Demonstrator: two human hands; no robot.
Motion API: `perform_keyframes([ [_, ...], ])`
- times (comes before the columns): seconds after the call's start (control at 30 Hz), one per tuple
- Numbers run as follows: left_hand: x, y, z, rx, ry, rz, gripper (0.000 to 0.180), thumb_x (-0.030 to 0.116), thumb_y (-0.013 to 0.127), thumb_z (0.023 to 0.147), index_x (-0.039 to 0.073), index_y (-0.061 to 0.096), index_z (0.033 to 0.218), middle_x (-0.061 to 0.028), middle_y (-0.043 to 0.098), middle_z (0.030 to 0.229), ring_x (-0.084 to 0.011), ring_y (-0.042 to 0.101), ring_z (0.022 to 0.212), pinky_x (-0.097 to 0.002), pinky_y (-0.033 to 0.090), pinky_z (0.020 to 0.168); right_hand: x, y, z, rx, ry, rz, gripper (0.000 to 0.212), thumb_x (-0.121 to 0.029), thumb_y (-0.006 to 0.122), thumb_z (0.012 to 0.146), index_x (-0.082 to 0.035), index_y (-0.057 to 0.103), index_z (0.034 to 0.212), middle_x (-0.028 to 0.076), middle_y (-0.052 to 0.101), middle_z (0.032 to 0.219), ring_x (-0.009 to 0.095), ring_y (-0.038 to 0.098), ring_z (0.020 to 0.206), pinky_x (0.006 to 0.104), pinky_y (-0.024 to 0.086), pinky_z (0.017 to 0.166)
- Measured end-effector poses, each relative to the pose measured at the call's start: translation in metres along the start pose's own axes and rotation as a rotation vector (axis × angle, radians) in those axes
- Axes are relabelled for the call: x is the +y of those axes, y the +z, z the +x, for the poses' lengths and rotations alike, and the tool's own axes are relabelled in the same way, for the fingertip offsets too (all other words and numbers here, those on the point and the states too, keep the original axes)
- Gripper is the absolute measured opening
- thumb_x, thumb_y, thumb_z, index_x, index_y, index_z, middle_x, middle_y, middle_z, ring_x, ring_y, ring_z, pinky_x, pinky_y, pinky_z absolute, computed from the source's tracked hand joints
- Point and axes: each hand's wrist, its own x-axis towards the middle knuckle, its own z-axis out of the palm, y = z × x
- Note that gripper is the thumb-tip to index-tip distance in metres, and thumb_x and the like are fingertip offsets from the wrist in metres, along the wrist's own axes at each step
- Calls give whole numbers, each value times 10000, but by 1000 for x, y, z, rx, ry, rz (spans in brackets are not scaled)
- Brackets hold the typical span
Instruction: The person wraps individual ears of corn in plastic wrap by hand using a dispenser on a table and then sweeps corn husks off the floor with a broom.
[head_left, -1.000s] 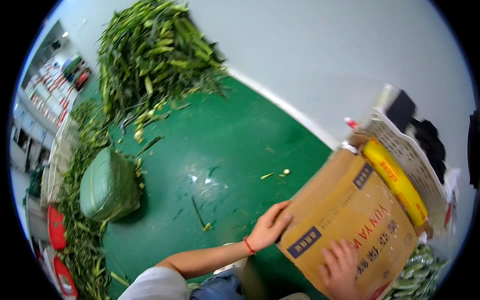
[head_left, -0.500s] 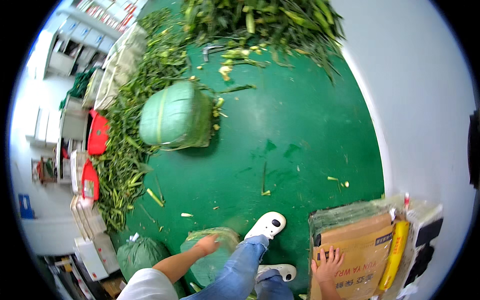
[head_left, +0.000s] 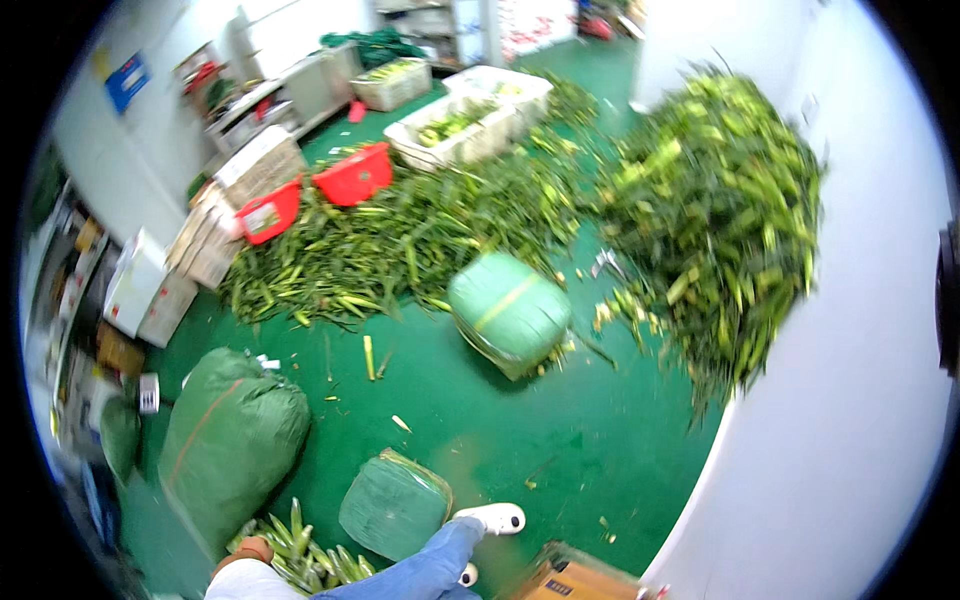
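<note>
At the lower edge on the left, my left hand [head_left: 256, 549] is partly in sight beside a heap of clear-wrapped corn cobs [head_left: 305, 553]. Its fingers are blurred and mostly hidden, so whether it holds a cob does not show. Close to the heap stand a large stuffed green sack [head_left: 235, 430] and a low green bale wrapped in plastic [head_left: 395, 505], next to my bent leg. My right hand is out of the picture. Only the top of a brown cardboard box [head_left: 575, 580] shows at the bottom edge.
Husks and leaves [head_left: 420, 245] spread across the green floor, with a taller pile [head_left: 715, 210] against the right wall. A second green bale [head_left: 510, 312] stands mid-floor. Behind are red baskets [head_left: 355, 176], white crates [head_left: 455, 130] and stacked boxes [head_left: 150, 285].
The view has swung left, bringing the green sack and wrapped cobs into sight. My left hand has gone from above the low bale to the cobs. My right hand, earlier on the box, has left view.
</note>
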Motion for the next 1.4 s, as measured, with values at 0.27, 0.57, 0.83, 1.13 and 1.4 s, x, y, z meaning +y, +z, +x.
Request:
perform_keyframes([
  [0.27, -63, 187, -73, -246, -52, -323, 417, 360, 558, 774, 51, 714, 1007, -190, 666, 1093, -329, 635, 1046, -427, 493, 896, -219, 5, -30, -162, -260, -201, 486, -349, 580, 872, -6, 543, 1213, 242, 541, 1168, 381, 492, 1094, 428, 408, 924],
  [0.57, 62, 104, -45, -328, -19, -621, 520, 446, 522, 799, 71, 675, 1125, -158, 632, 1196, -330, 596, 1124, -436, 467, 939, -414, 10, 7, -266, -436, -315, 412, -314, 574, 887, -11, 565, 1165, 221, 567, 1084, 357, 522, 998, 418, 427, 852],
  [0.83, 159, -72, -35, -3, 162, -1072, 420, 433, 497, 843, 110, 701, 1018, -148, 688, 1033, -309, 649, 974, -396, 501, 848, -486, 13, 51, -332, -425, -319, 349, -283, 569, 900, -15, 586, 1122, 202, 590, 1010, 335, 549, 913, 409, 445, 787],
  [1.13, 245, -237, -101, 250, 231, -1152, 316, 396, 547, 856, 142, 699, 965, -180, 683, 916, -387, 640, 889, -448, 512, 793, -428, -77, 102, -301, -245, -293, 282, -248, 564, 915, -19, 609, 1074, 182, 616, 927, 311, 578, 817, 399, 464, 715],
  [1.4, 207, -137, -77, 192, -144, -1289, 297, 338, 557, 839, 101, 696, 951, -172, 682, 929, -369, 648, 887, -435, 516, 775, -346, -291, 146, 199, -19, -306, 304, -315, 591, 901, -25, 637, 979, 130, 626, 735, 244, 577, 631, 397, 470, 588],
])
